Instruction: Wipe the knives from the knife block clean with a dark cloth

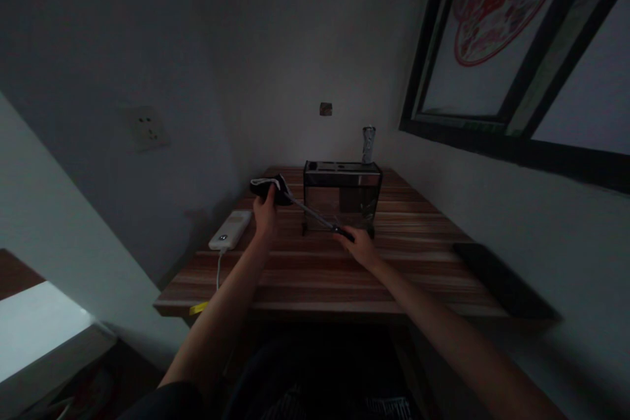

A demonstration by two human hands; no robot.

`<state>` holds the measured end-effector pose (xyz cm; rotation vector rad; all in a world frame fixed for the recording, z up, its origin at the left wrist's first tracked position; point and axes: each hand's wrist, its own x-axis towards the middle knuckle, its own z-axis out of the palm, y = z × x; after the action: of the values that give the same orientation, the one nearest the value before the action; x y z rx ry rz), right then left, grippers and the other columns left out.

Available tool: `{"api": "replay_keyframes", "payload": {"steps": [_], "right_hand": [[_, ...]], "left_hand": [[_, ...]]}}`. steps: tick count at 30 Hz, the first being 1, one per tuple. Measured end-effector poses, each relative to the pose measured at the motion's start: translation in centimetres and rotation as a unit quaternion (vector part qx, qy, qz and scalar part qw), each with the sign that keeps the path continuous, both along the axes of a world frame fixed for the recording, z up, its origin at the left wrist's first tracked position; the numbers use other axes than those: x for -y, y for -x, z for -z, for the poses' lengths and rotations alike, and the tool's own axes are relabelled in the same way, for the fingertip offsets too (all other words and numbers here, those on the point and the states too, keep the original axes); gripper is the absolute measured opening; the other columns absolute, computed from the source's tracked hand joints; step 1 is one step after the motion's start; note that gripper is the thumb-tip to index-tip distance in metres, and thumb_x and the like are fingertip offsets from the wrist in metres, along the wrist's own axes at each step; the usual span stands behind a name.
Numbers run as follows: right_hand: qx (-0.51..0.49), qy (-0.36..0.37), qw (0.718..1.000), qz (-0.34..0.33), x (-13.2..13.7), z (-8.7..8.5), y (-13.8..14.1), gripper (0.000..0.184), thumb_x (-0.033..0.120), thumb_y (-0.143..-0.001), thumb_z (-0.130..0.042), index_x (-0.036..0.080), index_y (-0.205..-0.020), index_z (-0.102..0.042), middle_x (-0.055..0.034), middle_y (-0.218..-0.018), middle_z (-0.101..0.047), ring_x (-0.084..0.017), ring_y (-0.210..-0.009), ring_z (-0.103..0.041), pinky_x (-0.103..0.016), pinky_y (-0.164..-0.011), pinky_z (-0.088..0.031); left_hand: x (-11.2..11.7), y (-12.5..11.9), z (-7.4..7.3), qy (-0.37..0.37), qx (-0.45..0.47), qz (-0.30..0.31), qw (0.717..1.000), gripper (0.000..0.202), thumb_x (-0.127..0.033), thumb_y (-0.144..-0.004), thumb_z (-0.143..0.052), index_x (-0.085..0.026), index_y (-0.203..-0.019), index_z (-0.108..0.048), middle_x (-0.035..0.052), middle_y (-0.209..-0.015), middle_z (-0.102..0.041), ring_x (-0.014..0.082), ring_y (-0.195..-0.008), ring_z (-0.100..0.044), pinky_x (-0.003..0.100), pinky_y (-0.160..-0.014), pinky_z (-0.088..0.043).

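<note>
A long-handled cleaning tool with a thin metal rod (311, 210) stretches between my two hands over a wooden desk (315, 275). My left hand (266, 213) is closed on the tool's dark pad head (270, 186), held above the desk. My right hand (361, 247) is closed on the black handle end, low near the desk. Just behind the rod stands a small glass tank (342, 200) with a dark top rim.
A white power bank (230, 230) with a cable lies at the desk's left. A dark flat object (502, 282) lies along the right edge by the wall. A silvery can (368, 144) stands behind the tank. A wall socket (147, 128) and a framed window (516, 79) flank the corner.
</note>
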<state>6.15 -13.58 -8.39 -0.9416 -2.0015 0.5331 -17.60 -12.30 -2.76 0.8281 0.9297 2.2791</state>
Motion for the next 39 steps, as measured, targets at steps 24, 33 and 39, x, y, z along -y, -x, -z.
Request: {"api": "replay_keyframes", "payload": {"steps": [24, 33, 39], "right_hand": [[-0.023, -0.014, 1.000, -0.017, -0.2, 0.4, -0.2, 0.032, 0.043, -0.073, -0.054, 0.017, -0.089, -0.065, -0.0046, -0.083, -0.067, -0.017, -0.074, -0.060, -0.027, -0.068, -0.043], [-0.024, -0.002, 1.000, -0.002, 0.2, 0.0, -0.1, 0.032, 0.044, -0.072, -0.054, 0.015, -0.081, -0.066, -0.0033, -0.066, -0.064, -0.016, -0.064, -0.057, -0.023, -0.055, -0.040], [-0.027, 0.007, 1.000, -0.011, 0.2, 0.1, 0.0, 0.033, 0.044, -0.073, -0.053, 0.014, -0.082, -0.064, -0.0039, -0.068, -0.064, -0.016, -0.064, -0.057, -0.023, -0.054, -0.040]], "left_hand": [[0.3, -0.7, 0.8, -0.007, -0.038, -0.027, 0.999, 0.039, -0.041, -0.064, -0.063, -0.012, -0.091, -0.061, 0.0064, -0.093, -0.065, 0.0154, -0.089, -0.059, 0.025, -0.080, -0.043], [2.3, -4.3, 1.2, 0.048, -0.145, -0.003, 0.988, 0.032, -0.037, -0.064, -0.063, -0.012, -0.084, -0.063, 0.0049, -0.085, -0.066, 0.0174, -0.083, -0.060, 0.026, -0.076, -0.046], [3.1, -6.2, 2.2, 0.066, -0.209, 0.037, 0.975, 0.031, -0.038, -0.066, -0.061, -0.012, -0.084, -0.061, 0.0060, -0.084, -0.066, 0.0189, -0.081, -0.061, 0.027, -0.073, -0.047]]}}
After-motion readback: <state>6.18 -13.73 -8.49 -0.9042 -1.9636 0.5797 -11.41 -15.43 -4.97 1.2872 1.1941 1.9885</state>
